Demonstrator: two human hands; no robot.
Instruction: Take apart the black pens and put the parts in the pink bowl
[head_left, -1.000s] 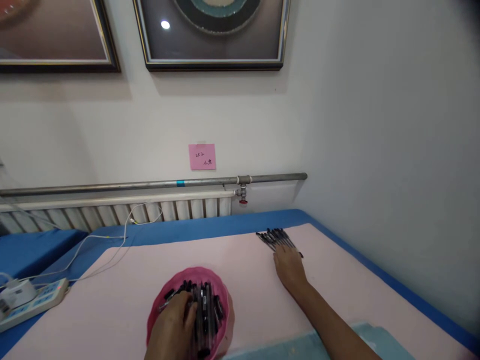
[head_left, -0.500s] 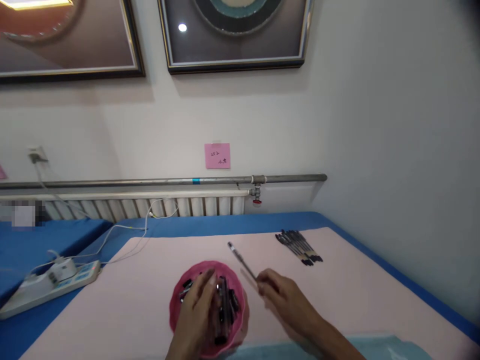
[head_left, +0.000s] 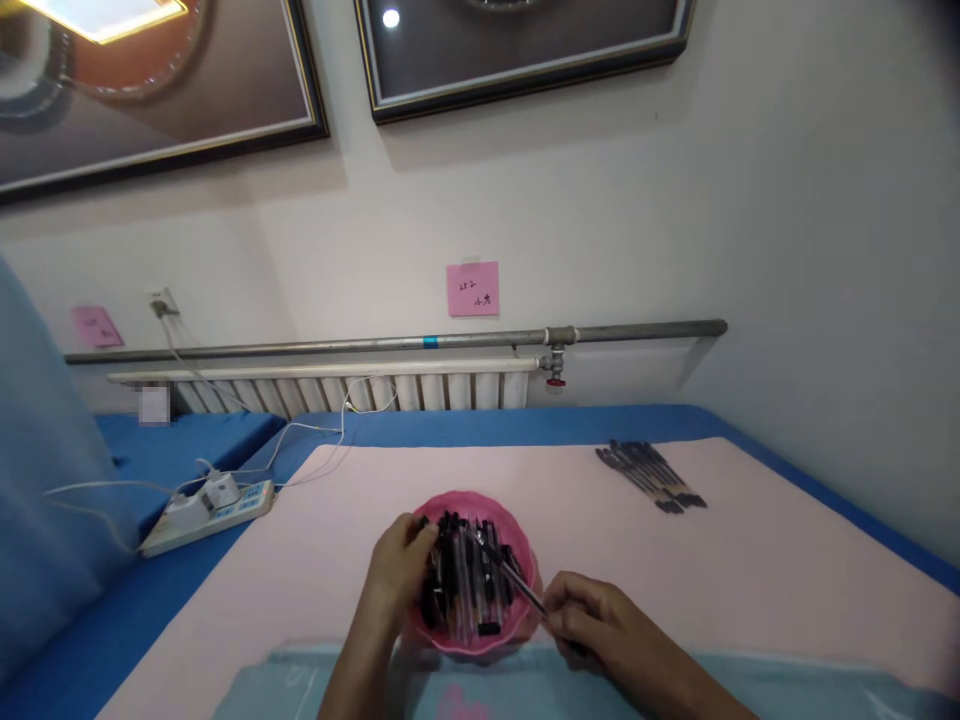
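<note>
A round pink bowl [head_left: 517, 632] with a wavy rim stands in the middle, filled with clear-barrelled pens [head_left: 469, 585] and black pen parts. My right hand [head_left: 600, 620], at the bowl's right, is closed around one end of a pen [head_left: 523, 585]. The pen slants up and left over the bowl, its far end above the pile. My left hand [head_left: 397, 570] is at the bowl's left rim, thumb and fingers curled together at a dark piece. What exactly they grip there is partly hidden.
Several black pens [head_left: 652, 478] lie side by side at the back right of the pink cloth [head_left: 315, 560]. A white power strip [head_left: 217, 520] with plugs and cables is at left. Light-blue fabric [head_left: 300, 675] runs along the near edge. A radiator [head_left: 412, 390] lines the wall.
My view has turned left. My right hand has brought the pen from beyond the bowl to over it. My left hand has shifted from over the bowl to its left rim.
</note>
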